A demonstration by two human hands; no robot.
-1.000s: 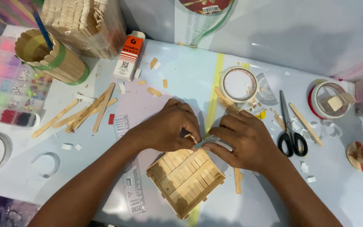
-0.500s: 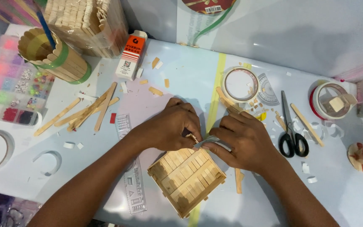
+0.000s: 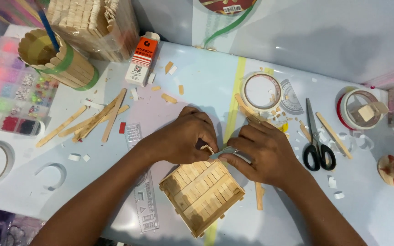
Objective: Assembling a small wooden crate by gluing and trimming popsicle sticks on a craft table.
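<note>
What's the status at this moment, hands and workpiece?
Left hand pinching a small wooden stick piece. Right hand gripping a thin grey blade tool against it. Square panel of glued wooden craft sticks flat below both hands. Black-handled scissors lie clear, right.

surface: we are looking down at a pale blue-white table (image 3: 197,82) | back: a glossy pale wall panel (image 3: 324,32) is rising behind it | light: soft glare is spreading

Orange-and-white glue box (image 3: 142,59) beside stick-built cup (image 3: 58,59)
</note>
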